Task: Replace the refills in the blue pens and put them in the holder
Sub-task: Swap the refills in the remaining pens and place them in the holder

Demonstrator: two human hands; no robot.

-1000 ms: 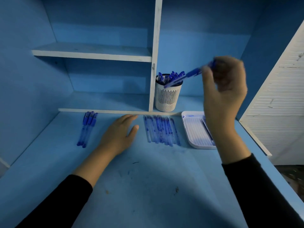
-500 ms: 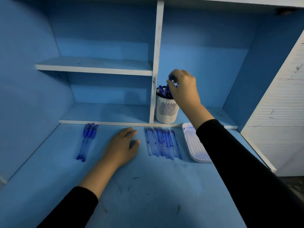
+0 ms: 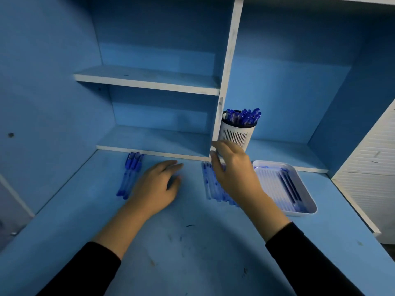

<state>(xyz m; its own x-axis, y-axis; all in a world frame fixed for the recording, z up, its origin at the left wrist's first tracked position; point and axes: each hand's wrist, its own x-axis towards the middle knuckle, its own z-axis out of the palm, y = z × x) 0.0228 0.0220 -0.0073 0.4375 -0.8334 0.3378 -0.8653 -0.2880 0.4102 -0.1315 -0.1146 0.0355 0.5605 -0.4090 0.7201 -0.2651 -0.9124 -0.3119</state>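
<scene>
At the far left of the blue table, a small bunch of blue pens lies side by side, pointing away from the viewer, their far ends near the white edge of the low shelf. Just to their right the left hand rests palm down on the table, fingers spread loosely and flat, its grip holding nothing; a black sleeve covers the forearm lower down. Right of that hand lies a row of refills, set parallel on the table and partly hidden by the right hand, which hangs above them with the fingers curled slightly and the thumb apart from them, the grip half open and empty as far as can be seen; whether the fingertips touch the refills cannot be told. Behind this hand, on the low shelf just right of the white upright divider, stands the white slotted holder, upright and crowded with blue pens whose ends stick out above its rim. To the right of the hand, near the front of the shelf, a white tray sits on the table with a few dark thin refills lying along its right side. At the far right stands a white slatted panel.
</scene>
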